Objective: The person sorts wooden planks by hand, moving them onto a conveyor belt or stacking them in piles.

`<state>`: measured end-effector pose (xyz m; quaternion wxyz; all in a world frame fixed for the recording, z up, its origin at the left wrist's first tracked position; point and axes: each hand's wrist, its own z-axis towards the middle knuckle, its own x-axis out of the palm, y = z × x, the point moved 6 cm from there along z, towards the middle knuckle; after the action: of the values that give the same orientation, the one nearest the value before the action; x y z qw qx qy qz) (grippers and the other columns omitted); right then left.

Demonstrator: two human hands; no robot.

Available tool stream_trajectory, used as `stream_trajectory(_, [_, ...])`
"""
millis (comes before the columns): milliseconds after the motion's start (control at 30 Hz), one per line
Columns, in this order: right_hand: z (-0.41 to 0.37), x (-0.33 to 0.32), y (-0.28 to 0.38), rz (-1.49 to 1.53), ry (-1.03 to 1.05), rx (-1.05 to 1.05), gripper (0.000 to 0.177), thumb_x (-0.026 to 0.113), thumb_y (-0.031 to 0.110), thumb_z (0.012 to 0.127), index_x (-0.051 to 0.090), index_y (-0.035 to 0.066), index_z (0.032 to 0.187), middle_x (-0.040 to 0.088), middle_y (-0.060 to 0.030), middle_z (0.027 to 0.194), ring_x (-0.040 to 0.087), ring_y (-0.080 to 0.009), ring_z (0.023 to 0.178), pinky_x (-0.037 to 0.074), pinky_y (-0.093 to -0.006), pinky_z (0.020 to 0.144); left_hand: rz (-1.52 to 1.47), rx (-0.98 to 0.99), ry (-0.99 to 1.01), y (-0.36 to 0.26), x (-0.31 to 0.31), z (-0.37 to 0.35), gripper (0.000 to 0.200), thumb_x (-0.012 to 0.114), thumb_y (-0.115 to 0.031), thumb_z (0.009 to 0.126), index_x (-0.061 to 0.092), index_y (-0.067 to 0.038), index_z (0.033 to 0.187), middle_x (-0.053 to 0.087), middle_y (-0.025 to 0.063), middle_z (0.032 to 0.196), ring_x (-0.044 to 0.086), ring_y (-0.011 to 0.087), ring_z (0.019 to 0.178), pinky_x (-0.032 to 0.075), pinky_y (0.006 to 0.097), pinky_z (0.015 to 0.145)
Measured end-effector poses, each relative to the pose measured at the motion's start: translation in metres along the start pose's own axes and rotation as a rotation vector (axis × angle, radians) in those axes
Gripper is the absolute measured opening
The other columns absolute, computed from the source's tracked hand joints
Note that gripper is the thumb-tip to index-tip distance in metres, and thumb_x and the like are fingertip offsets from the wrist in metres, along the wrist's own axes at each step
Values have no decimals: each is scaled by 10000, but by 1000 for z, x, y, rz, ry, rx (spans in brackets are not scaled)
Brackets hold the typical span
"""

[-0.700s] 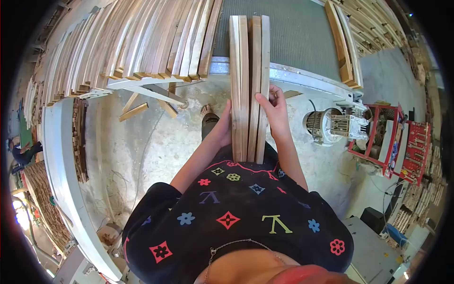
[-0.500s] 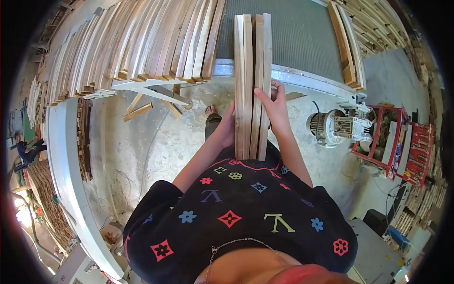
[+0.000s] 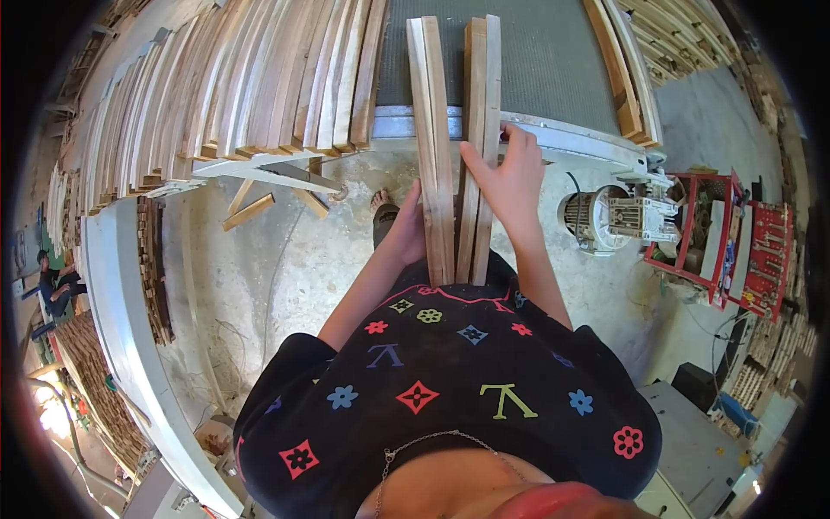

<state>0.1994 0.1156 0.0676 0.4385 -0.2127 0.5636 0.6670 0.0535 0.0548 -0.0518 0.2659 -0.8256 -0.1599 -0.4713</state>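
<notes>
Four wooden strips (image 3: 439,199), one left hand (image 3: 410,232) and one right hand (image 3: 513,180)
The strips make two pairs; also there is one motor (image 3: 590,221) and one other person (image 3: 59,287)

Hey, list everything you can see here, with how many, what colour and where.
Left strip pair: two, brown, upright between the hands
Right strip pair: two, brown, beside it
Strip row: many, tan and brown, upper left
Ribbed belt: one, grey-green, top centre
Belt-edge strips: at least two, brown, upper right
Motor: one, silvery, right
Tool panel: one, red, far right
Floor offcuts: at least two, brown, left of centre
Background person: one, dark clothes, far left
Patterned top: one, black, bottom
Left hand: one, bare, at left pair
Right hand: one, bare, thumb on right pair
</notes>
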Motion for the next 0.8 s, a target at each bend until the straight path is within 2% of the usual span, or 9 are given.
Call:
stream_trajectory(67, [13,5,10,-78,98,63,652,729,445,730,566,-21,1156,605,-210,1120,565,-387,1047,358,-514,914,6,2,-10,2,-6,4,894,316,-733,941,356,-21,1479,479,163,1443,500,300,1304,406,469,1085])
stream_trajectory(200, [41,-16,17,-285,433,83,640,710,406,715,564,-17,1173,616,-186,1098,594,-320,1044,326,-497,933,44,-36,94,2,7,6,1044,268,-815,883,341,46,1470,455,222,1446,505,329,1283,427,498,1047])
stream_trajectory(333, [53,-118,62,-467,238,-534,474,746,188,691,629,111,1144,620,-72,1089,558,-239,1118,263,-510,1071,176,80,114,-3,16,10,951,208,-799,906,507,3,1320,631,198,1195,638,286,943,534,424,832])
stream_trajectory(367, [51,-138,78,-541,157,-586,423,720,120,699,636,160,1112,622,-27,1098,555,-209,1148,212,-521,1120,164,133,69,0,13,13,936,172,-805,904,583,-6,1162,665,198,1104,636,260,798,536,378,721])
stream_trajectory(467, [46,-134,76,-662,20,-674,356,673,46,726,638,177,1056,625,10,1101,552,-184,1167,191,-537,1132,18,91,-148,17,4,26,927,151,-810,900,610,-22,1060,677,179,1015,638,240,790,538,353,691])
stream_trajectory(600, [25,-57,25,-440,211,-1042,271,668,128,740,633,229,989,609,66,1222,521,-140,1259,159,-575,1160,53,94,-196,6,31,13,904,144,-809,903,622,-44,970,640,113,828,645,259,800,529,368,829])
stream_trajectory(633, [15,-40,25,-400,268,-1099,268,669,150,741,638,241,991,599,67,1251,523,-146,1260,162,-574,1165,-36,143,225,17,5,33,897,157,-796,912,597,-56,1165,656,123,1023,646,272,972,505,410,936])
stream_trajectory(733, [10,-40,32,-306,198,-1063,343,663,100,743,657,234,1060,587,11,1279,554,-218,1208,263,-530,1139,-19,174,-87,8,24,15,878,185,-781,921,446,-101,1412,586,124,1269,585,265,1153,483,441,993])
stream_trajectory(800, [7,-31,12,-143,165,-899,369,660,75,792,653,184,1144,585,-38,1279,564,-240,1179,352,-462,1085,3,108,-23,6,31,9,871,207,-764,932,262,-138,1536,443,117,1465,474,269,1312,416,467,1072])
